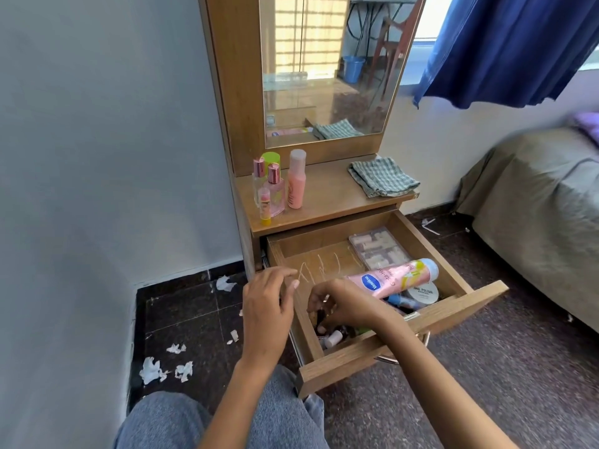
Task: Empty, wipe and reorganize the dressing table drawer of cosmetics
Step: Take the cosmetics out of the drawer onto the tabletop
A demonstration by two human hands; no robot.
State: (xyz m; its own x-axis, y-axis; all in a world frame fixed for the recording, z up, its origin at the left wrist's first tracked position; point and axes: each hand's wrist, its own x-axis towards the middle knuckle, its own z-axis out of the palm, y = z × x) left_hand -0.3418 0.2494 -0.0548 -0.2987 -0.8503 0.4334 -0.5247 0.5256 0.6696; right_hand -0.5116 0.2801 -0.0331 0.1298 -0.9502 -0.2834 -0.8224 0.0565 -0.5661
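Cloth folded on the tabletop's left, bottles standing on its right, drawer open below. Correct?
Not quite: the sides are swapped. The head view shows the cloth folded on the tabletop's right and the bottles standing on its left. The drawer is open below.

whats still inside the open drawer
In the drawer: a clear plastic case at the back, a pink Vaseline bottle lying over a nail polish remover tub, and small bottles at the front corner. The right hand covers whatever lies under it.
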